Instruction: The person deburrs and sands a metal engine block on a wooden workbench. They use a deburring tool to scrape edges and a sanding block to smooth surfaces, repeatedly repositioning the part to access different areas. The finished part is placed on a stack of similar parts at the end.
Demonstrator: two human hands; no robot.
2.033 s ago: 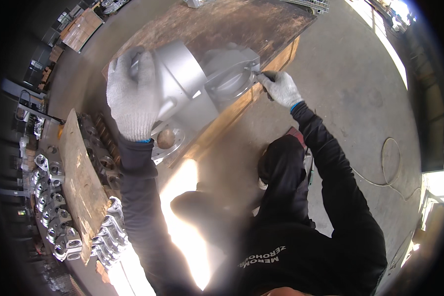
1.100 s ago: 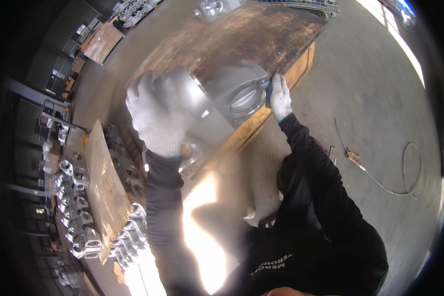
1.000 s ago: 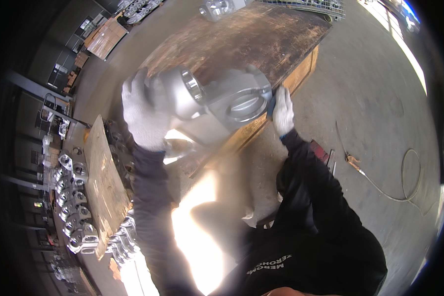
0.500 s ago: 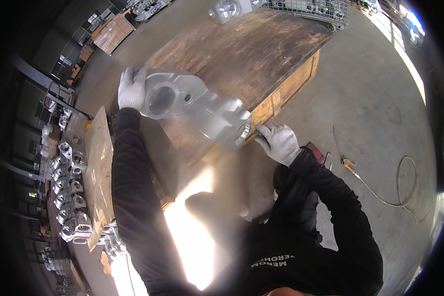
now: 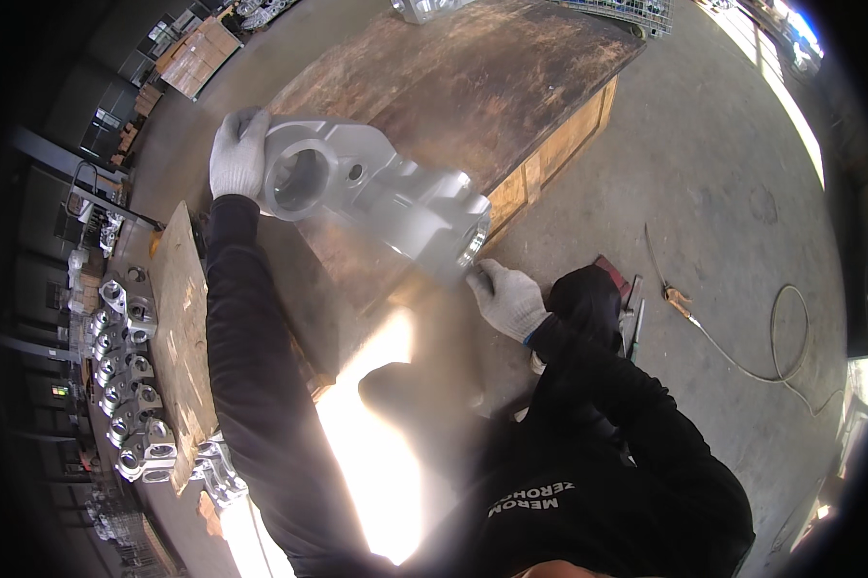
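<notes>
A large silvery-grey metal casting (image 5: 381, 202) is tilted over the near end of a worn wooden table (image 5: 473, 87). It has a big round bore at one end and a stepped, machined end at the other. My left hand (image 5: 238, 156), in a white knit glove, is closed around the rim beside the big bore. Just below the machined end is my right hand (image 5: 509, 302), gloved too, with thumb and fingers pinched together. Whatever those fingertips hold, if anything, is too small to make out. A hazy blur covers part of the casting's lower side.
Several similar metal castings (image 5: 131, 376) stand in rows at the left, beside a wooden board (image 5: 184, 337). Another casting (image 5: 424, 8) sits at the table's far end, near a wire basket (image 5: 636, 14). On the floor at right lies an air gun (image 5: 678, 301) with a looped hose (image 5: 779, 376).
My right hand has moved left and down, to just under the casting's machined end. My left hand still grips the casting, both shifted slightly left and up in view.
</notes>
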